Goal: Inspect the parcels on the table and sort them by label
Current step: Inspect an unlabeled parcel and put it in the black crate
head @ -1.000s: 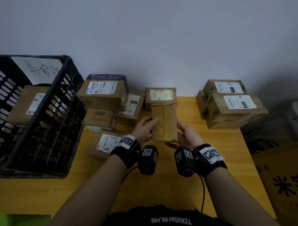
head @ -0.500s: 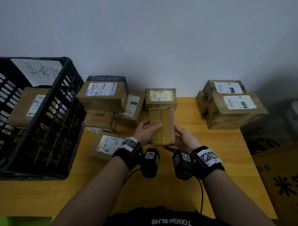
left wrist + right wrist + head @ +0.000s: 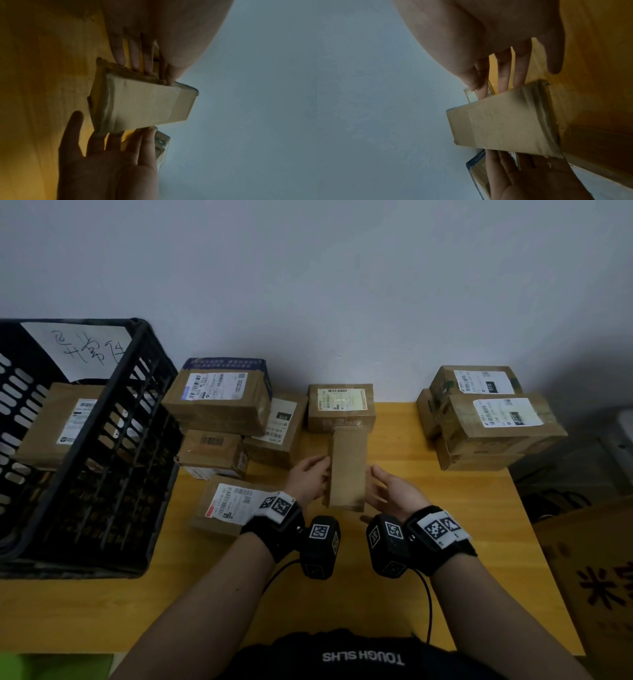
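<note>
Left hand [image 3: 310,479] and right hand [image 3: 392,491]: fingers straight, pressed flat against opposite sides of 1 small parcel [image 3: 347,469]; no curl round it, palms facing each other. Held clear of the desk [image 3: 462,559], above its middle, nearer the far edge. Face turned upward plain brown, taped, no label seen; wrist views likewise show only bare cardboard and tape [image 3: 145,102].

Handling, as judged: small box, probably light, since fingertip pressure alone carries it. Cardboard stiff, edges crisp; glossy tape likely slick under the fingers. Better purchase expected on the 2 long side faces, away from the taped bands, or with a thumb over the top edge while turning. Label presumably on a hidden face; further turning needed.

Outward: labelled box [image 3: 340,405] directly behind, at the far edge. Cluster of labelled parcels [image 3: 219,402] toward the far left. Stack of labelled boxes [image 3: 489,416] at the far right corner. Black crate [image 3: 102,474] on the left edge, 1 parcel [image 3: 61,422] inside, handwritten sheet [image 3: 82,347] on its far wall.
</note>
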